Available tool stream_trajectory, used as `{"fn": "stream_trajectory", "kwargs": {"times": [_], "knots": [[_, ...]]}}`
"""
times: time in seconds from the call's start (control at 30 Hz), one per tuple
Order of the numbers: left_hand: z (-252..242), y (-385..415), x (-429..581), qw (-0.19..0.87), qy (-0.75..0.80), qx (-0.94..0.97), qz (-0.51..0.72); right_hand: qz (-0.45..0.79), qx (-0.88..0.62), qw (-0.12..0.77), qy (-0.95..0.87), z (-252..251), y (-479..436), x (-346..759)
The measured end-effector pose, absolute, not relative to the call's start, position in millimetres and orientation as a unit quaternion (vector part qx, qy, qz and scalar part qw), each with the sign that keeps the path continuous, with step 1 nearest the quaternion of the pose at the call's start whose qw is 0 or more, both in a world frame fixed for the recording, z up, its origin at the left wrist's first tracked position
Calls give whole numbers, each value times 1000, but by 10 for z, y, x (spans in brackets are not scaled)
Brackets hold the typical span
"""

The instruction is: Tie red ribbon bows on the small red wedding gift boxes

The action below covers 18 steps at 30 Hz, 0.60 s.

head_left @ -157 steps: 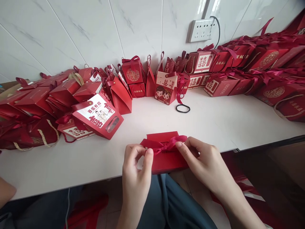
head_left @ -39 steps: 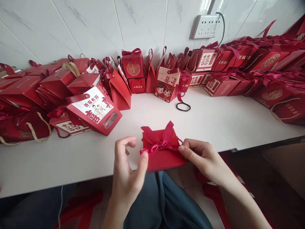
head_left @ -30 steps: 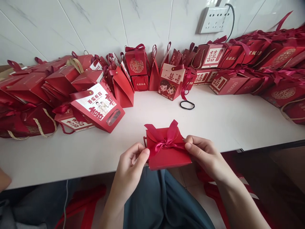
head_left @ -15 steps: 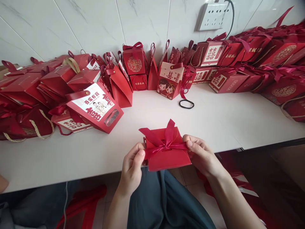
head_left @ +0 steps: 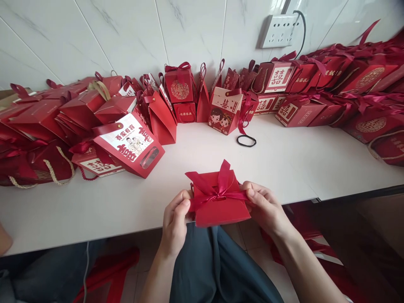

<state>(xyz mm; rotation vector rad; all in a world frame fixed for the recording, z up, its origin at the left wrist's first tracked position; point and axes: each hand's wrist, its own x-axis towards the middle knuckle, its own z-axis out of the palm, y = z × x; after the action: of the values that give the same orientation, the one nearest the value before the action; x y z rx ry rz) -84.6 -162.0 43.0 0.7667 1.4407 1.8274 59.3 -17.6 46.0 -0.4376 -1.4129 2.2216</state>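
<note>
A small red gift box [head_left: 221,210] with a dark red satin ribbon bow [head_left: 217,190] rests at the near edge of the white table [head_left: 299,164]. My left hand [head_left: 175,219] pinches the box's left side, thumb on the ribbon end. On the right side, my right hand [head_left: 267,206] grips the box, with its fingers curled round the edge by the ribbon. The bow's loops stand up above the box top.
Many red gift boxes and bags line the back of the table along the tiled wall, among them a tilted printed box [head_left: 129,145] at left and a cartoon-couple box [head_left: 224,111]. A black hair tie [head_left: 246,141] lies mid-table. A wall socket [head_left: 277,30] hangs above.
Five seconds ago both hands were tying the ribbon on the flat box. Since then the bow has been finished, and both hands have closed on the box's sides and hold it steady.
</note>
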Motion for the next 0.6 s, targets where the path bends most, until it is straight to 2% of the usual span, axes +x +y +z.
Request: {"fn": "stream_trajectory", "kwargs": {"times": [0.07,0.23,0.33,0.43,0.5,0.6], "knots": [[447,-1664,-838,322,561,311,696,773,-155,252,-561,460,-132,648],[487,-1715,-790,277,634,342,636,660,-223,369,-615,401,-22,677],[495,-1691,-881,257,671,332,612,646,-209,300,-670,423,-75,699],[483,-1697,-1048,106,725,280,620,607,-189,243,-733,546,-177,822],[470,-1729,-1115,21,734,219,643,570,-192,234,-764,631,-211,917],[467,-1775,-1075,13,701,200,685,512,-258,272,-773,677,-178,955]]}}
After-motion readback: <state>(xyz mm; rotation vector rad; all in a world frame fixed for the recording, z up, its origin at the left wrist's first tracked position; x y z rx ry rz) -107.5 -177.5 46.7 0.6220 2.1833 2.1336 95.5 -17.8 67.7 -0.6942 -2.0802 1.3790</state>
